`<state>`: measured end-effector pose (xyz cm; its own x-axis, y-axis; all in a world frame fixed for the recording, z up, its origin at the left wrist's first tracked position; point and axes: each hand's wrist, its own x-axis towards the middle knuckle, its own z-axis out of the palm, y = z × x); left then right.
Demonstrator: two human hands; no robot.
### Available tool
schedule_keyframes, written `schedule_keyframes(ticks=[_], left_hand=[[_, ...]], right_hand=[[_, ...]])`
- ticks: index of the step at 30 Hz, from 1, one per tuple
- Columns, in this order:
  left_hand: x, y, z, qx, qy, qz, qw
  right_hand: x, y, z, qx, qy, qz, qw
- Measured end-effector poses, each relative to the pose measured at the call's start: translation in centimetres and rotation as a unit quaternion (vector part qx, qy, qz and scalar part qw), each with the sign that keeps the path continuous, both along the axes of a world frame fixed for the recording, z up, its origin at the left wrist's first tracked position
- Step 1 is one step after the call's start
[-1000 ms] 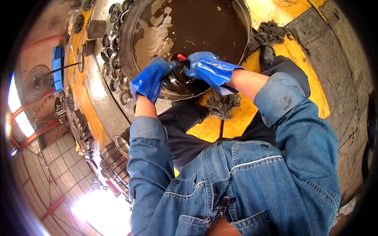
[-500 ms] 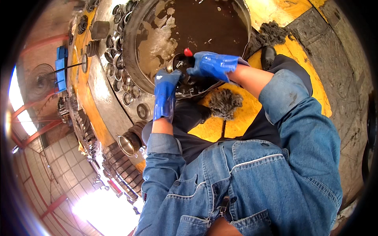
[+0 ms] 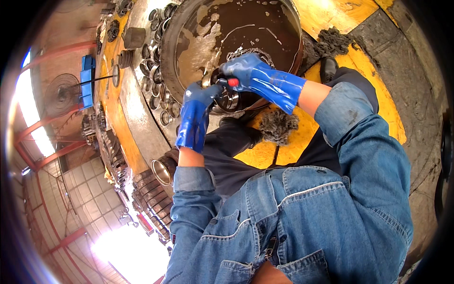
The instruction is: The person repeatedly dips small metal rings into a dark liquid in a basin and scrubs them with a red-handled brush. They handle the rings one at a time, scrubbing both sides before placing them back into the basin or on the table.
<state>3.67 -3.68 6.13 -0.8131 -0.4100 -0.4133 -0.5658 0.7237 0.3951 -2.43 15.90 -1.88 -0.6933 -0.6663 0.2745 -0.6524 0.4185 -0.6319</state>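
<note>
Both my hands wear wet blue rubber gloves, above the near part of a large round tub (image 3: 171, 52) of dark brown liquid (image 3: 246, 28). My left hand (image 3: 201, 94) is closed on the left side of a shiny metal ring (image 3: 230, 102), which tilts over the liquid near the rim. My right hand (image 3: 246, 73) is across the ring's far right side, fingers curled round a tool with a red end (image 3: 233, 82). The rest of that tool is hidden by the glove and the ring.
Several metal rings (image 3: 155, 72) stand clustered left of the tub, and a larger ring-shaped part (image 3: 163, 171) lies by my left knee. Grey fibrous wads (image 3: 279, 127) (image 3: 333, 41) rest on the yellow floor. A fan (image 3: 64, 93) stands far left.
My right hand has moved up and over the ring, and the red end has come nearer to me, against the glove. Fresh ripples and foam show behind it. The whole view has shifted slightly.
</note>
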Motion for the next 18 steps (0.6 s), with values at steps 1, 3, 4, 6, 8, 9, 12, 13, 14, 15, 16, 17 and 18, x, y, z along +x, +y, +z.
schedule_keyframes(ticks=[1,3,4,6,8,9,12,13,14,15,16,17,18], left_hand=[[0.0,1.8,1.0,-0.017,-0.002,-0.023,1.000],[0.2,3.8,2.6,-0.070,-0.039,-0.034,0.996],[0.2,4.5,3.0,-0.092,-0.041,-0.046,0.994],[0.6,4.9,2.9,-0.128,-0.030,-0.047,0.990],[1.4,5.1,2.9,-0.168,-0.014,-0.043,0.985],[1.4,5.4,2.9,-0.184,-0.004,-0.048,0.982],[1.5,6.2,2.8,-0.166,0.015,-0.049,0.985],[2.2,6.1,3.6,-0.166,0.025,-0.040,0.985],[2.8,5.9,4.3,-0.156,0.021,-0.034,0.987],[2.8,5.9,4.0,-0.135,0.016,-0.038,0.990],[2.9,5.9,3.7,-0.113,0.012,-0.042,0.993],[3.1,6.1,3.6,-0.126,0.021,-0.048,0.991],[3.5,6.5,4.0,-0.140,0.033,-0.054,0.988]], right_hand=[[0.2,0.1,-0.7,-0.017,-0.038,-0.025,0.999],[0.6,0.1,0.1,-0.006,-0.160,-0.052,0.986],[0.4,0.4,0.0,-0.014,-0.199,-0.050,0.979],[0.3,1.4,0.2,-0.042,-0.278,-0.019,0.959],[0.8,2.2,0.9,-0.040,-0.291,0.013,0.956],[1.1,3.5,2.1,-0.018,-0.282,0.012,0.959],[-0.2,3.0,-0.3,-0.013,-0.348,0.065,0.935],[-0.1,2.6,0.6,-0.012,-0.356,0.084,0.931],[-0.1,2.6,1.4,-0.008,-0.348,0.083,0.934],[-0.4,3.6,2.5,0.004,-0.342,0.069,0.937],[-0.7,4.2,3.6,0.011,-0.358,0.030,0.933],[-0.9,4.8,4.9,0.016,-0.372,-0.008,0.928],[-1.1,5.4,5.9,0.050,-0.328,-0.035,0.943]])
